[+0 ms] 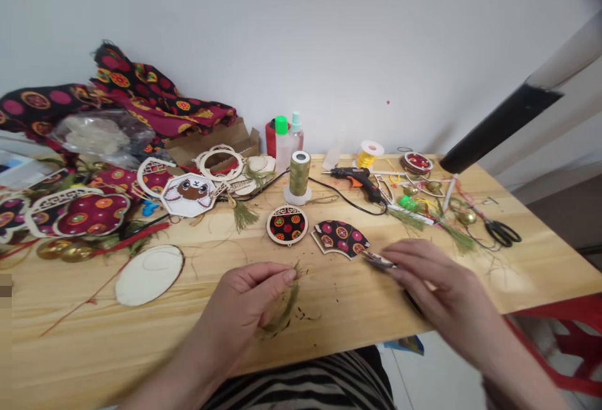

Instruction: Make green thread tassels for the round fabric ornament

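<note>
My left hand (256, 297) pinches a strand bundle of olive-green thread (288, 306) between thumb and fingertips, and its loose ends hang down over the table. In my right hand (435, 278) is a small hand tool with metal jaws (376, 261) and a dark handle; whether it is pliers or snips I cannot tell. Its tip is close to a fan-shaped piece covered in patterned fabric (343, 237). Just left of that lies a round wooden-framed ornament (287, 225) with similar fabric. A spool of olive thread (300, 175) stands behind them.
A glue gun (352, 177) and yellow thread spool (369, 154) lie behind. Black scissors (503, 232) rest near the right edge. Wooden frames, a sheep-face ornament (187, 195) and patterned fabric (141, 90) crowd the left. A white oval disc (149, 275) lies nearer. A dark post (501, 125) slants at right.
</note>
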### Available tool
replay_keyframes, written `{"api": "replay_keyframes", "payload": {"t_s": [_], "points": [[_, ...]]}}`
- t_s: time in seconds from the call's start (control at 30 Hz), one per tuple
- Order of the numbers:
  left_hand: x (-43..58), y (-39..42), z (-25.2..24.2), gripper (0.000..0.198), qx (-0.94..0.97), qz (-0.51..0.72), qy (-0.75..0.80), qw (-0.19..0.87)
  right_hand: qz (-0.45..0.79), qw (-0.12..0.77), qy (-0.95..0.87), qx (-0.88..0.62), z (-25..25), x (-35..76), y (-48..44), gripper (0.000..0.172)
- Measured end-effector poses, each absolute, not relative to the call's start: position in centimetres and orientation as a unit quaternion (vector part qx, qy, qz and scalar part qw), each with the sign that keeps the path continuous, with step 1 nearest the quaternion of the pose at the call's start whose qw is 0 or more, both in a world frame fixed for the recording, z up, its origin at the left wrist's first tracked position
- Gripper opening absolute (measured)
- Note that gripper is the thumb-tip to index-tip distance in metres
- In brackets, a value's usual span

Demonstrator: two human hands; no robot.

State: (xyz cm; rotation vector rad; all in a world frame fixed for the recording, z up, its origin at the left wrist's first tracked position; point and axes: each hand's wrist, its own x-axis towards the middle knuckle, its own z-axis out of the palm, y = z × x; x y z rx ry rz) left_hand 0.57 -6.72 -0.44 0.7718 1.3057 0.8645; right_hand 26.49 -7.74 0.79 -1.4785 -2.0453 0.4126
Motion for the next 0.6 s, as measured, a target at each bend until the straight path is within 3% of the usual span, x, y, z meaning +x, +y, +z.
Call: {"api": "replay_keyframes", "payload": {"t_s": [0.07,0.2,0.43,0.6], "points": [[0.9,-6.8,-0.3,0.020,0.358,0.357,0.567,0.650,0.243,0.354,-0.765,-0.479,1.0,23.1,-7.2,0.024],[1.1,-7.1,0.0,0.023,0.389,0.315,0.559,0.660,0.371,0.375,-0.737,-0.423,0.0,18.9,-5.9,0.044],[0.7,-7.4,-0.3,0.023,0.396,0.318,0.539,0.672,0.479,0.396,-0.688,-0.374,-1.0,17.7,-5.1,0.018],[0.7,-7.2,-0.6,0.021,0.376,0.327,0.513,0.699,0.481,0.461,-0.649,-0.367,-1.8,17.1,-5.4,0.014]]}}
